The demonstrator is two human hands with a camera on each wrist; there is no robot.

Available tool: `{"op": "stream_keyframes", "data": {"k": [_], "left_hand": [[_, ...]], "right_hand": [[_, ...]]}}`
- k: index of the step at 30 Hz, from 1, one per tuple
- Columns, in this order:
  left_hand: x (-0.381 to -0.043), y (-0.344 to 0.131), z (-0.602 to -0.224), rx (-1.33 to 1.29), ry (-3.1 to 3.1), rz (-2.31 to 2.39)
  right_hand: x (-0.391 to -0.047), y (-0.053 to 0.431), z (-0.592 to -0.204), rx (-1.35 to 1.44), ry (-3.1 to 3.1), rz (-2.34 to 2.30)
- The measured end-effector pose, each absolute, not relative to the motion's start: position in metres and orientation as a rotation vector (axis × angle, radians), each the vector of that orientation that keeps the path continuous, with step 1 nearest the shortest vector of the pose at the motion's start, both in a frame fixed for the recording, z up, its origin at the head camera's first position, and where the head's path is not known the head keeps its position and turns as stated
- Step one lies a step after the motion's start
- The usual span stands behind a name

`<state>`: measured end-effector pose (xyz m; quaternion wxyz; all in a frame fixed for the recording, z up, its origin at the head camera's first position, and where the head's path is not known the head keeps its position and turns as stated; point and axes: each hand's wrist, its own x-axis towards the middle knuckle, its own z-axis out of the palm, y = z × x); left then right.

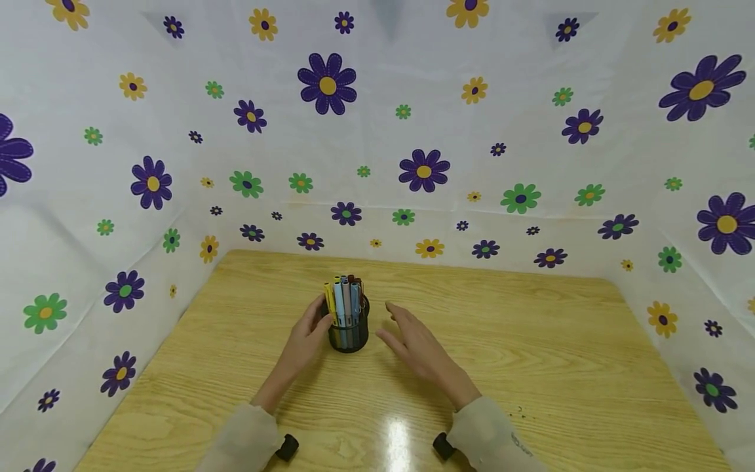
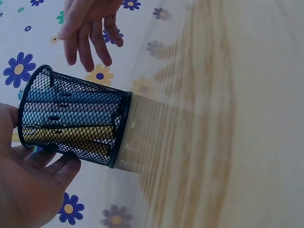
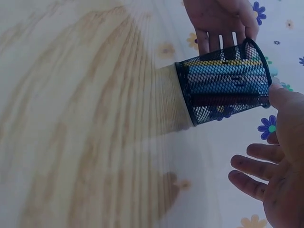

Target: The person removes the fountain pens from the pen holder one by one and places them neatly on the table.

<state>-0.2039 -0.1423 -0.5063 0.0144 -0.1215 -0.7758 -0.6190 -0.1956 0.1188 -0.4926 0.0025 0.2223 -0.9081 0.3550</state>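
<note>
A black mesh pen holder (image 1: 348, 337) stands upright on the wooden table, filled with several yellow, blue, grey and brown pens (image 1: 347, 301). My left hand (image 1: 309, 328) holds its left side: the thumb lies at the near rim, while the other fingers reach behind the mesh, tips partly hidden in the left wrist view. On the opposite side, my right hand (image 1: 420, 344) hovers with fingers spread, apart from the holder in the head view. Through the mesh, the pen bodies (image 2: 71, 116) show as blue and yellow bands.
White cloth (image 1: 377, 144) printed with purple, yellow and green flowers rises behind and on both sides of the table (image 1: 531, 341). Black straps show at both wrists. A few small dark marks (image 1: 522, 414) lie on the tabletop near the right sleeve (image 1: 489, 436).
</note>
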Motion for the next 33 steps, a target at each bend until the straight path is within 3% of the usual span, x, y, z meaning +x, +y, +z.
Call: {"op": "stream_keyframes", "data": {"k": [33], "left_hand": [[-0.194, -0.121, -0.504, -0.425, -2.425, -1.965]], "right_hand": [[-0.214, 0.102, -0.48, 0.789, -2.648, 1.275]]}}
